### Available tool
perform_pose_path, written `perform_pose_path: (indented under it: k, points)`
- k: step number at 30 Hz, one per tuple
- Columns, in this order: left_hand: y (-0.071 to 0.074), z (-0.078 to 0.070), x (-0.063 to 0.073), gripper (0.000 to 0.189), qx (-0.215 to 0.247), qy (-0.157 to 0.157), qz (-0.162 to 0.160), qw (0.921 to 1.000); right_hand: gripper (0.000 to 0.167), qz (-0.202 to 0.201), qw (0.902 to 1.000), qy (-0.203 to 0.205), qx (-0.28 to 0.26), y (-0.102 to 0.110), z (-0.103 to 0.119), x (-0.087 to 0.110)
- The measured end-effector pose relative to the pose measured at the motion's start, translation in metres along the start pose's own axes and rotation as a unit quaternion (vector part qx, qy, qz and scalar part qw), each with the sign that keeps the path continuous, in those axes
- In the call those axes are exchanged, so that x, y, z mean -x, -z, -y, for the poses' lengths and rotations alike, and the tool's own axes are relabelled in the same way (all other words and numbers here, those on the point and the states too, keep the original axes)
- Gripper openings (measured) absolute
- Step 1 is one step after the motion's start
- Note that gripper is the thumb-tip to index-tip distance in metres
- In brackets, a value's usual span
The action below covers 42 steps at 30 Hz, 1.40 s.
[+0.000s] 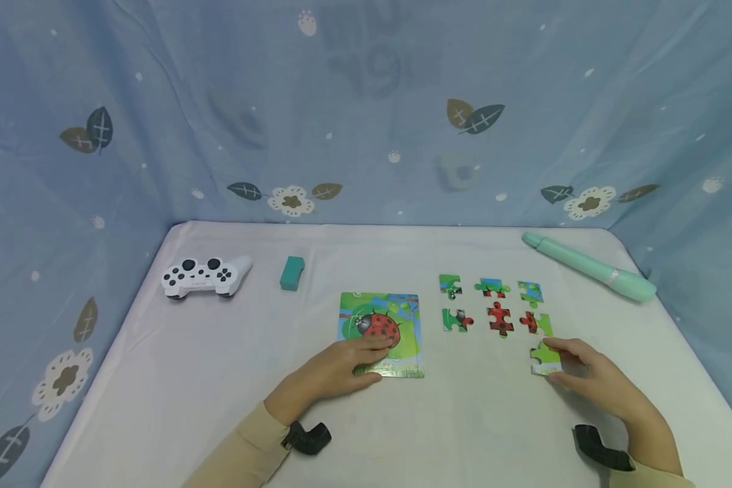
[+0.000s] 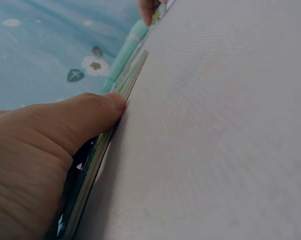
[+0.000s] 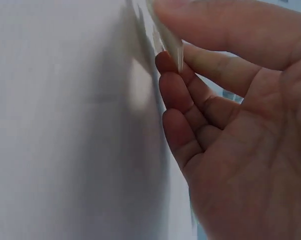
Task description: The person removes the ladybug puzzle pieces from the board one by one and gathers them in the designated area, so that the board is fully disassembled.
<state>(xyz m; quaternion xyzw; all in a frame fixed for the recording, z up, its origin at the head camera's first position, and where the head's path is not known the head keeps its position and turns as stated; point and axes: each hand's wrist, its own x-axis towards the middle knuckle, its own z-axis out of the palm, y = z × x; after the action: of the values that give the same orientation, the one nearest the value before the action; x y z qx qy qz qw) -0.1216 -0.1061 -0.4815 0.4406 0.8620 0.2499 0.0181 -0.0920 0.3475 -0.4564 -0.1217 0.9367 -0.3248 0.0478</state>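
My left hand (image 1: 341, 369) rests on the ladybug puzzle board (image 1: 407, 349), its fingers lying over the picture. In the left wrist view the thumb (image 2: 98, 112) touches the board's edge (image 2: 88, 182). At the right, my right hand (image 1: 600, 383) pinches a green puzzle piece (image 1: 544, 360) between thumb and fingers. The right wrist view shows that piece (image 3: 171, 45) edge-on and tilted, with the other fingers curled below it. Right above the held piece lies a red and green puzzle piece (image 1: 544, 324).
More loose pieces lie in two rows, among them a red spotted piece (image 1: 500, 318) and a blue-green piece (image 1: 531, 293). A white game controller (image 1: 201, 276) and a teal block (image 1: 292, 273) are at the back left. A mint-green wand-shaped object (image 1: 592, 266) lies back right.
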Motion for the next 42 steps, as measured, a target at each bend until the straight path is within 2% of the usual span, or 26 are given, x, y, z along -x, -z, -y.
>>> perform_pose_path:
  k: [6,17,25,30,35,38,42]
  points:
    - [0.0,0.001,-0.002,0.05,-0.001,0.004,0.001,1.0,0.054,0.0,0.9999,-0.012,-0.004,0.001,-0.004,0.001]
    - [0.004,-0.001,-0.003,0.048,-0.001,-0.001,0.001,1.0,0.053,-0.022,0.9995,0.02,-0.007,-0.007,-0.009,-0.001]
    - [0.004,-0.002,-0.003,0.048,-0.002,-0.002,0.0,1.0,0.052,-0.019,0.9997,0.016,-0.004,-0.009,-0.008,-0.001]
    - [0.003,-0.001,-0.003,0.048,-0.001,-0.004,-0.005,1.0,0.056,-0.055,0.9979,0.034,-0.003,-0.009,-0.006,-0.001]
    - [0.002,-0.001,-0.002,0.047,0.0,-0.005,-0.007,1.0,0.06,-0.091,0.9954,0.029,-0.006,-0.008,-0.004,0.001]
    - [0.0,0.0,-0.001,0.048,0.001,-0.005,-0.008,1.0,0.06,-0.096,0.9951,0.02,-0.017,-0.008,-0.003,0.001]
    - [-0.001,0.0,-0.002,0.047,0.001,-0.003,-0.006,1.0,0.06,-0.093,0.994,0.034,-0.047,-0.008,0.001,0.001]
